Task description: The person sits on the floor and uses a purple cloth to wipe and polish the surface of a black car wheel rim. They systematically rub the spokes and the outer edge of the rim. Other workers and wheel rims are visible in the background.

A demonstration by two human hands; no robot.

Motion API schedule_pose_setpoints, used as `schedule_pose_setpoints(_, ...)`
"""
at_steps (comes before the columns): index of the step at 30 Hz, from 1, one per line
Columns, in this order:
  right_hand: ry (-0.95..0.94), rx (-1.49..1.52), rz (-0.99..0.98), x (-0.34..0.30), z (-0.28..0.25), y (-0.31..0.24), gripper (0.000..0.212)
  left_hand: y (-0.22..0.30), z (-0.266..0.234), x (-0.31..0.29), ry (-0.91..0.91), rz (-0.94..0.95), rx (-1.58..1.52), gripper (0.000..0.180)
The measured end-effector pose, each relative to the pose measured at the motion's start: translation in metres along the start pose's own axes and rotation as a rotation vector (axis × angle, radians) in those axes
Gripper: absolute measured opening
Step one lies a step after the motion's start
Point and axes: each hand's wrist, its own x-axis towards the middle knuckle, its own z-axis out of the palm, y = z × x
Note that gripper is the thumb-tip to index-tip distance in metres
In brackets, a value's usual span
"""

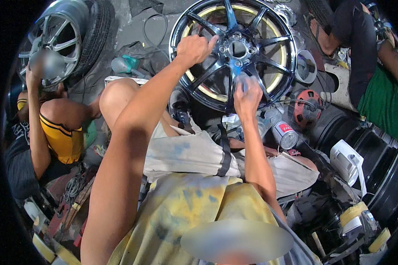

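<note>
A dark, glossy multi-spoke wheel rim (229,17) with a pale yellow ring showing behind its spokes is in front of me. My left hand (194,49) is closed on the rim's left spokes, with the thumb stretched toward the hub. Low on the rim, my right hand (247,95) presses its drawn-together fingers against a spoke below the hub. That hand is smeared by motion, and something pale bluish at its fingertips is too blurred to name. Behind the right wrist lies a clear can (285,132) with a red label.
A red round slotted object (307,108) and a white ring (306,66) lie right of the rim. A teal-and-grey tool (124,64) lies left. One person holds a silver wheel (59,35) at left; another, in green (384,101), sits right, beyond black rims (384,176).
</note>
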Motion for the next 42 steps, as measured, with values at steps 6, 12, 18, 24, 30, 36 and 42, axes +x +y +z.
schedule_pose_setpoints(6,0.005,0.015,0.084,0.006,0.001,0.0,0.015,-0.002,0.002,0.006,-0.068,-0.013,0.032,0.077)
schedule_pose_setpoints(12,0.006,0.031,0.056,-0.002,-0.001,-0.001,0.015,-0.001,0.002,0.005,-0.021,-0.003,0.04,0.074)
schedule_pose_setpoints(18,0.01,0.108,0.068,-0.017,-0.004,-0.001,0.012,0.002,-0.004,0.006,-0.073,-0.045,0.038,0.078)
schedule_pose_setpoints(24,-0.008,0.033,0.03,-0.008,-0.002,0.002,0.01,-0.002,0.0,0.006,-0.049,-0.023,0.04,0.082)
schedule_pose_setpoints(30,0.023,0.025,0.082,0.0,0.0,0.002,0.008,0.009,-0.011,0.007,-0.15,-0.056,0.081,0.08)
schedule_pose_setpoints(36,0.038,0.117,0.107,-0.012,-0.003,0.003,0.009,0.008,-0.006,0.008,-0.137,-0.077,0.117,0.082)
schedule_pose_setpoints(42,0.037,0.08,0.063,-0.015,-0.003,0.011,0.008,0.01,-0.006,0.011,-0.125,-0.065,0.117,0.082)
